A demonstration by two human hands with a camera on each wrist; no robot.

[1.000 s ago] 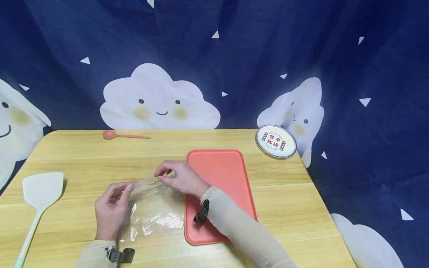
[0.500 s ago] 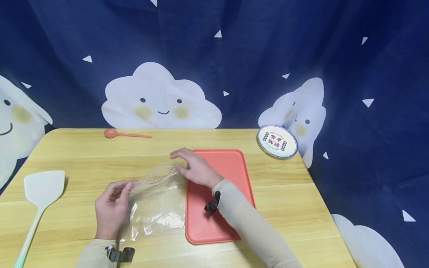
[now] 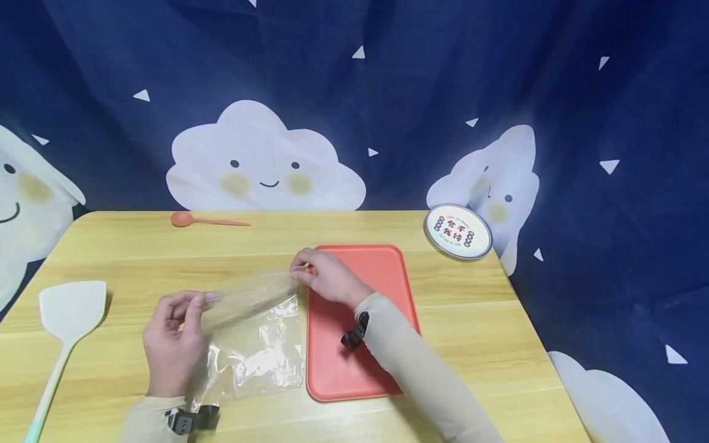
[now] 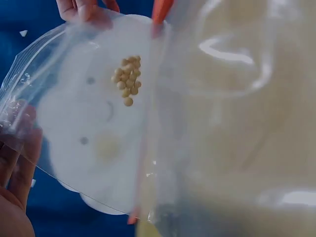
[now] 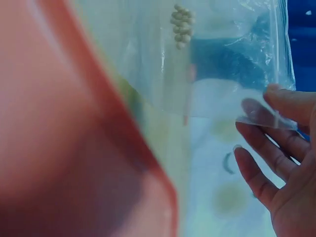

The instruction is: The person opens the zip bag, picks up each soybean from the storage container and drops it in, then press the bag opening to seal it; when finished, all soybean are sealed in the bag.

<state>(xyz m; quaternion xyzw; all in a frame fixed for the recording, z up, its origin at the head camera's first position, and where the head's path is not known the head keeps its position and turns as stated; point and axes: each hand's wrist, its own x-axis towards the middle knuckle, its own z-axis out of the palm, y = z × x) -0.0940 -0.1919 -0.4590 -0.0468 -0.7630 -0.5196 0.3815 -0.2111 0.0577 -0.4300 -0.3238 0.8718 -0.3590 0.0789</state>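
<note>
Both hands hold a clear zip bag [image 4: 98,163] up by its top corners, over the table. My left hand [image 3: 174,341] pinches the left corner. My right hand [image 3: 330,277] pinches the right corner, above the tray's left edge. Small round tan beans, like soybeans [image 4: 127,79], lie clustered low in the bag in the wrist views. In the head view the raised bag is blurred. Shiny clear plastic [image 3: 266,360] lies flat on the table below it; whether it is part of the same bag I cannot tell.
A red tray [image 3: 362,381] lies right of the plastic, under my right forearm. A white spatula [image 3: 72,311] is at the left. A small red spoon [image 3: 210,221] lies at the back edge, and an oval plate [image 3: 458,232] sits at the back right corner.
My right hand has moved right, with its fingers spread half a second ago and now pinching the bag corner. The bag is drawn wider and raised. My left hand has shifted slightly left.
</note>
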